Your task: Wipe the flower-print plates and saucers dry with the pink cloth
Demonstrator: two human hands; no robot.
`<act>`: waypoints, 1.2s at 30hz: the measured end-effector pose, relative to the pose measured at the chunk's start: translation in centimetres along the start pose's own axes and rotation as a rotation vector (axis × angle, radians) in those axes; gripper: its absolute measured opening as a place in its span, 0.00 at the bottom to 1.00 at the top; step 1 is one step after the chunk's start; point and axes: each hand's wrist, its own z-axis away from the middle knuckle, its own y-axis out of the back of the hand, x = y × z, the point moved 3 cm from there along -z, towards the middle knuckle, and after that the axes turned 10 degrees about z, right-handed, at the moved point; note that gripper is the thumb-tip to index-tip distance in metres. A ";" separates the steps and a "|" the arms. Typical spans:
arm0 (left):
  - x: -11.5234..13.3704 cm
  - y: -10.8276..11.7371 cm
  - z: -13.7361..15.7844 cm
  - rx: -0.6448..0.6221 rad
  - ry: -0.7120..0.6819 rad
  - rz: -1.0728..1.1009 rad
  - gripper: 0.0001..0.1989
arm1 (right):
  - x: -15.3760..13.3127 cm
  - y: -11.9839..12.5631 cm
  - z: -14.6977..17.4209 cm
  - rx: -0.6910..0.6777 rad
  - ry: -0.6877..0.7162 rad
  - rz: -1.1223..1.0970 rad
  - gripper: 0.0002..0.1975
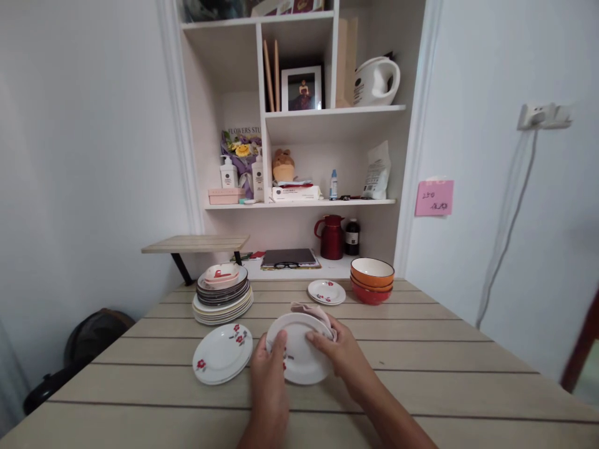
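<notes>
- Small bowls (221, 274) atop the plate stack (223, 313), far left; nested bowls (372, 284), far right.
- White plate (302, 343): near centre, over the surface (421, 368).
- Left hand (271, 380) clamped on its left rim; right hand (344, 349) pinching its right rim with cloth (318, 312).

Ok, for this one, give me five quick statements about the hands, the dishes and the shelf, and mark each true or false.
1. Both the left hand and the right hand hold the same plate. True.
2. The cloth is at the left hand. False: the cloth is at the right hand, by the plate's rim.
3. The stacked bowls on the right of the table are orange and red. True.
4. The red jug stands on the table. False: it stands in the lowest part of the shelf unit, beside a dark bottle.
5. The pink note is on the wall to the right of the shelf unit. True.
</notes>
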 end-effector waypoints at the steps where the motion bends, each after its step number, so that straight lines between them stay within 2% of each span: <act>1: -0.2 0.0 0.0 0.010 0.017 0.067 0.22 | 0.3 -0.3 -0.1 0.011 0.002 -0.009 0.28; 7: -0.8 0.4 -0.4 0.042 0.198 0.273 0.16 | 2.5 -2.3 -0.1 0.017 0.034 -0.100 0.32; 10: -0.9 0.5 -0.3 0.005 0.266 0.304 0.14 | 3.2 -2.8 0.0 0.031 0.005 -0.146 0.34; 13: -0.9 0.3 -0.3 -0.057 0.295 0.304 0.16 | 2.9 -2.1 0.1 0.001 -0.018 -0.136 0.32; 15: -0.7 0.1 -0.3 -0.104 0.267 0.242 0.17 | 2.2 -1.0 0.1 -0.030 -0.039 -0.071 0.29; 19: 0.3 -0.1 -0.7 -0.149 0.040 -0.068 0.16 | 0.2 1.7 0.3 -0.079 0.002 0.087 0.27; 22: 0.6 -0.3 -0.9 -0.155 -0.042 -0.202 0.15 | -0.7 2.8 0.4 -0.107 0.029 0.205 0.24; 26: 0.6 -0.4 -0.8 -0.197 -0.074 -0.307 0.12 | -1.2 3.2 0.5 -0.108 0.082 0.362 0.22; 29: 0.6 -0.1 -0.9 -0.211 -0.091 -0.341 0.12 | -1.3 3.5 0.5 -0.124 0.109 0.400 0.18; 32: 0.5 0.3 -1.2 -0.268 -0.044 -0.319 0.14 | -1.4 3.6 0.7 -0.177 0.099 0.356 0.17; 34: 0.3 0.3 -1.3 -0.309 0.003 -0.268 0.15 | -1.4 3.5 0.8 -0.210 0.075 0.306 0.20; 36: 0.2 0.3 -1.3 -0.293 0.045 -0.195 0.17 | -1.3 3.1 0.8 -0.222 0.048 0.253 0.23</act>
